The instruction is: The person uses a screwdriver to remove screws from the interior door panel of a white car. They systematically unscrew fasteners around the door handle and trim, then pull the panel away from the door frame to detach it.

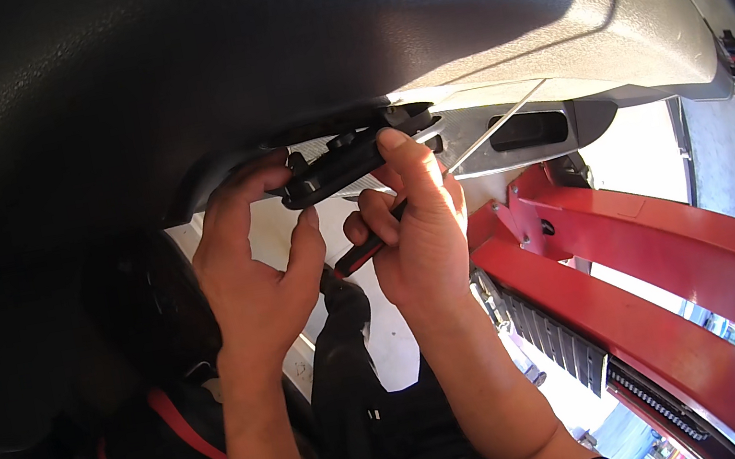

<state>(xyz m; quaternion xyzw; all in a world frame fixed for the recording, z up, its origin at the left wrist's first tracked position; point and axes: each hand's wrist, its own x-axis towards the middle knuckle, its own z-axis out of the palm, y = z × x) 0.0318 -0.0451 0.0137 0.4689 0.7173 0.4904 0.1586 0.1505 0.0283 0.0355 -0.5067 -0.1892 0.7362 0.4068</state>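
Observation:
A black elongated plastic trim piece (340,168) with raised clips or knobs on its upper side sits at the underside of the dark door panel (262,62). My left hand (250,269) grips its left end, fingers behind and thumb below. My right hand (426,229) presses its thumb on the right end of the piece. Tucked in the same hand is a screwdriver (362,255), its black and red handle pointing down left and its thin metal shaft reaching up right to the panel edge. What lies behind the trim piece is hidden.
Right of the trim piece, a grey panel section has a dark recess (528,130). Thick red metal beams (640,291), with a chain beside them, stand at the lower right. Black material with red bands (184,425) is at the lower left, in shadow.

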